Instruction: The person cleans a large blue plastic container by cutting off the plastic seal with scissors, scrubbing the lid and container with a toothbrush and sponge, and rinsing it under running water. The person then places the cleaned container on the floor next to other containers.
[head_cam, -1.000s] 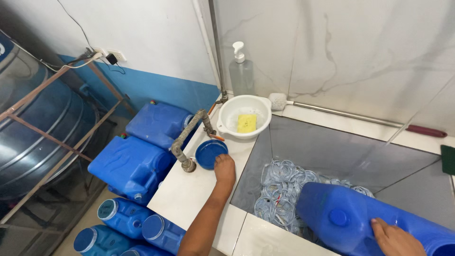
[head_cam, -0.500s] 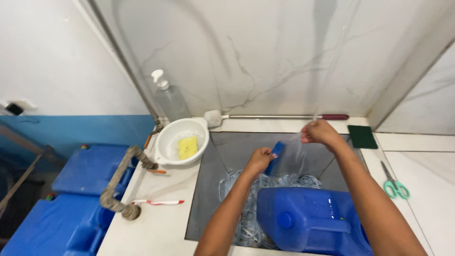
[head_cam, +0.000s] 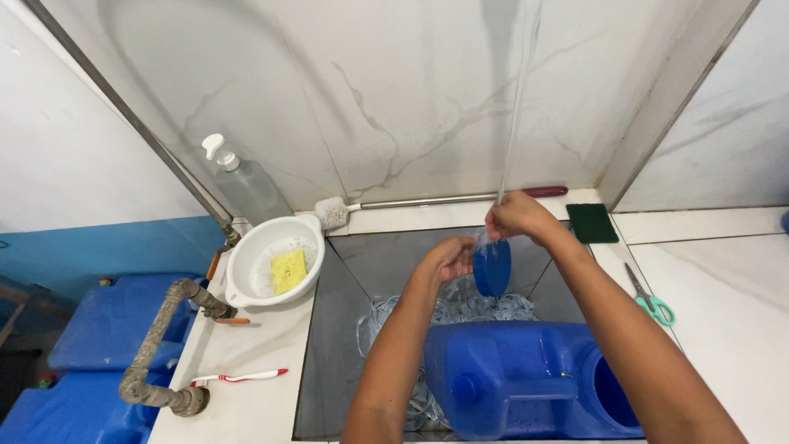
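Observation:
My left hand (head_cam: 448, 256) holds a round blue cap (head_cam: 492, 267) upright over the grey tiled basin (head_cam: 329, 329). My right hand (head_cam: 514, 216) pinches a thin clear hose (head_cam: 514, 107) that comes down from above, and water runs from it onto the cap. Just below the hands a large blue water jug (head_cam: 518, 378) lies on its side in the basin, its open mouth turned right. Several clear plastic rings (head_cam: 460, 311) lie piled under and behind it.
A white bowl (head_cam: 246, 263) with a yellow sponge (head_cam: 288, 270) sits at the basin's left corner, beside a clear pump bottle (head_cam: 251, 187). A long-handled brush (head_cam: 427, 200), green scouring pad (head_cam: 591, 222), green scissors (head_cam: 649, 299), toothbrush (head_cam: 238, 377) and pipe tap (head_cam: 160, 345) lie around; blue jugs (head_cam: 90, 329) stand left.
My left hand took the blue cap off the left ledge and brought it over the basin. My right hand left the jug and grasped the hose. The view swung right.

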